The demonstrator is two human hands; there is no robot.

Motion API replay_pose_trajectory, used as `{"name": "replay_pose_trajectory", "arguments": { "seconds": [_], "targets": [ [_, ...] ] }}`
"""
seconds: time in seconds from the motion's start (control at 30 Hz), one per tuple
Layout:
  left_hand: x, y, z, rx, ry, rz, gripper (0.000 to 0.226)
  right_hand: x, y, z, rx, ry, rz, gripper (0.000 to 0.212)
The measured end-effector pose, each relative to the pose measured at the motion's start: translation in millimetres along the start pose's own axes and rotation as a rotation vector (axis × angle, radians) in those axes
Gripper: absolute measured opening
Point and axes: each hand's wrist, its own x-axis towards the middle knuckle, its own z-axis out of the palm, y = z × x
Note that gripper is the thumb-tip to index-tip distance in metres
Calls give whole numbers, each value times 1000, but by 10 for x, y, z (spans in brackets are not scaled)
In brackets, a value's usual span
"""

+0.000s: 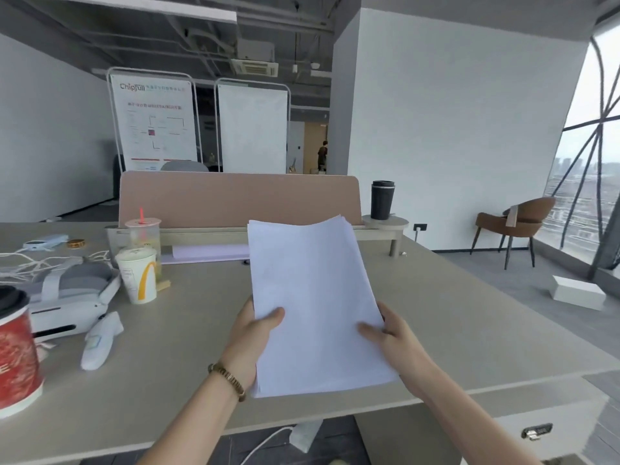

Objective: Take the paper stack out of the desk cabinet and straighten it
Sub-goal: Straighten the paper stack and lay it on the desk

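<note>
A white paper stack point(312, 297) is held up above the grey desk point(453, 330), tilted with its top edge away from me and its sheets slightly fanned at the top. My left hand point(255, 333) grips the stack's lower left edge, thumb on top. My right hand point(392, 337) grips the lower right edge, thumb on the front sheet. The desk cabinet point(536, 431) with its lock sits at the lower right, below the desk edge; I cannot tell if it is open.
On the left of the desk stand a paper cup with a yellow logo point(139, 276), a clear drink cup point(144, 236), a red cup point(16, 357), a white headset point(67, 297) and a controller point(100, 340). A pink divider point(235, 196) and a black tumbler point(382, 199) stand behind.
</note>
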Motion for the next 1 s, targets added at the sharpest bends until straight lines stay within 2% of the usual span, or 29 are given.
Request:
{"name": "replay_pose_trajectory", "arguments": {
  "seconds": [0.4, 0.63, 0.77, 0.87, 1.0],
  "targets": [
    [267, -304, 9, 173, 31, 148, 40, 310, 379, 383, -75, 179, -9, 30],
    [227, -364, -71, 124, 24, 180, 39, 288, 394, 510, -90, 295, -30, 27],
    [182, -273, -98, 66, 22, 153, 26, 236, 255, 442, -80, 273, -96, 29],
    [225, -87, -93, 84, 65, 205, 15, 319, -12, 283, -28, 272, -180, 32],
    [279, 74, 15, 98, 74, 326, 29, 460, -362, 188, 91, 270, -264, 29]
  ]
}}
